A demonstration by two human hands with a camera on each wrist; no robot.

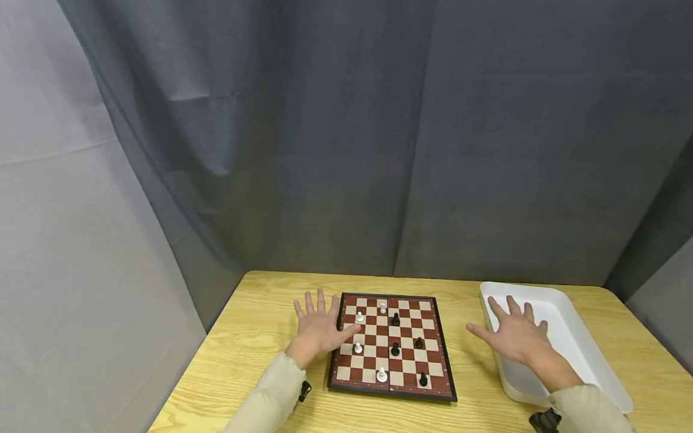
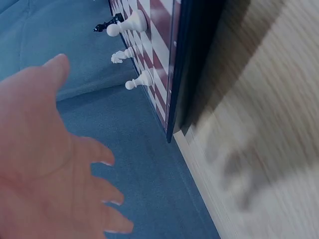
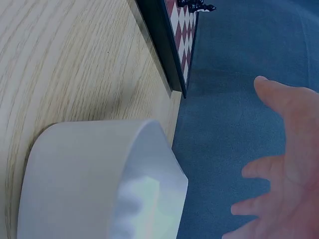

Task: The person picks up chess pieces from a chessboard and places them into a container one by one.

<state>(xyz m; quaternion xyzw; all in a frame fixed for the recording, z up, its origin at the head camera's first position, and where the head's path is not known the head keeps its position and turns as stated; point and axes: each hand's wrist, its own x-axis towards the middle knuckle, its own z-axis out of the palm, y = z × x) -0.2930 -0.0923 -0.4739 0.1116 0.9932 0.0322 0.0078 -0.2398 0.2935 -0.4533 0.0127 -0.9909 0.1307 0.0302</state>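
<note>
Fingers spread, my left hand (image 1: 317, 331) hovers at the left edge of a red and white chessboard (image 1: 373, 329), its thumb overlapping the board in the head view. Over the left part of a white tray (image 1: 574, 337) my right hand (image 1: 515, 334) is spread too, holding nothing. White pieces stand on the board's left half, among them a white pawn (image 1: 381, 375) near the front and a white knight (image 2: 119, 56). On the right half stand several black pieces, including a black pawn (image 1: 423, 379) at the front and a black piece (image 1: 395, 349) near the middle.
The wooden table (image 1: 243, 361) carries the board at its middle and the tray at its right. A dark grey curtain (image 1: 346, 150) hangs behind the table's back edge, and a pale cloth (image 1: 81, 240) hangs at the left.
</note>
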